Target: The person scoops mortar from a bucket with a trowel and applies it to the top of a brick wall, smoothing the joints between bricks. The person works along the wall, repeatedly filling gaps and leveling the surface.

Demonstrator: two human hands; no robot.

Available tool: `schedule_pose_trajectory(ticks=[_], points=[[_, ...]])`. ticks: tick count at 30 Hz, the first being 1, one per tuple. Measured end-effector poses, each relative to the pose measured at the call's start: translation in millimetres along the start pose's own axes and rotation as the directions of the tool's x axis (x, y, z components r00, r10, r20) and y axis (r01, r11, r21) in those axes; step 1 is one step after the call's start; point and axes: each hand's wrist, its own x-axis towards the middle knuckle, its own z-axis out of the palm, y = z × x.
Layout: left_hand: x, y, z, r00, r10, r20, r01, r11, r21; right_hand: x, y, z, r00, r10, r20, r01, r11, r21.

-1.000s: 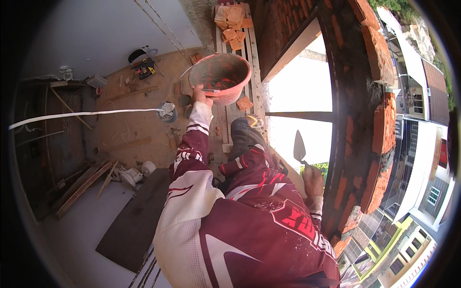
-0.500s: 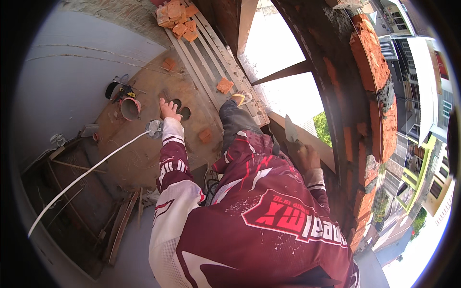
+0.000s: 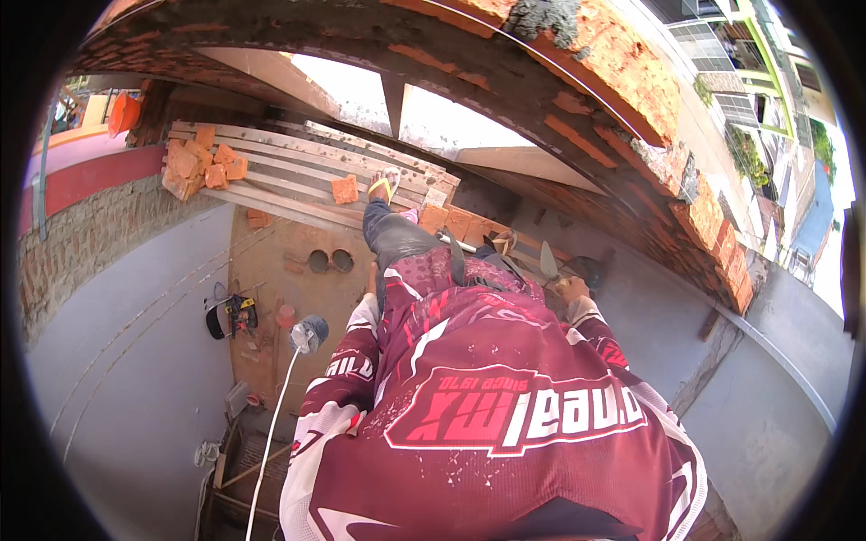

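My right hand (image 3: pixel 570 288) is closed around the handle of a pointed trowel (image 3: pixel 548 260), its blade tilted up and away from me. My left hand (image 3: pixel 371 277) lies against the side of my trousered leg (image 3: pixel 400 239), with its fingers mostly hidden. Beyond it, my sandalled foot (image 3: pixel 385 185) stands on the wooden planks (image 3: pixel 293 183). A single orange brick piece (image 3: pixel 345 189) rests on those planks, just left of the foot.
A brick pile (image 3: pixel 191 165) sits at the planks' far left end. Far below are two round buckets (image 3: pixel 318 261) on the brown floor. A white cable (image 3: pixel 275 433) runs to a grey wrapped bundle (image 3: pixel 308 333). The brick wall (image 3: pixel 622 81) with mortar curves across the upper right.
My view has swung round, bringing the wall across the top. My left hand has drawn back from its outstretched place to my leg. The trowel stays in my right hand.
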Motion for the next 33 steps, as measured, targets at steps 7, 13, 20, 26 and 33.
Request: schedule_pose_trajectory(ticks=[7, 13, 20, 26, 33], points=[[23, 89, -43, 0.964, 0.211, 0.163, -0.248, 0.932, 0.264, -29, -53, 22, 1.0, -0.006, 0.018, -0.001, 0.931, 0.366], [34, 146, -64, 0.91, 0.32, 0.263, -0.406, 0.816, 0.412, -41, -71, 27, 1.0, 0.029, 0.003, -0.026, 0.839, 0.543], [62, 239, -71, 0.777, 0.534, 0.334, -0.63, 0.654, 0.419, -35, -56, 48, 0.931, 0.361, -0.053, -0.187, 0.597, 0.78], [32, 354, -65, 0.765, 0.537, 0.355, -0.537, 0.228, 0.812, -31, -54, 70, 0.909, 0.41, -0.072, -0.2, 0.583, 0.788], [-65, 391, -36, 0.725, 0.637, 0.26, -0.681, 0.609, 0.406, -13, -64, 96, 0.94, 0.314, -0.132, -0.107, 0.639, 0.761]])
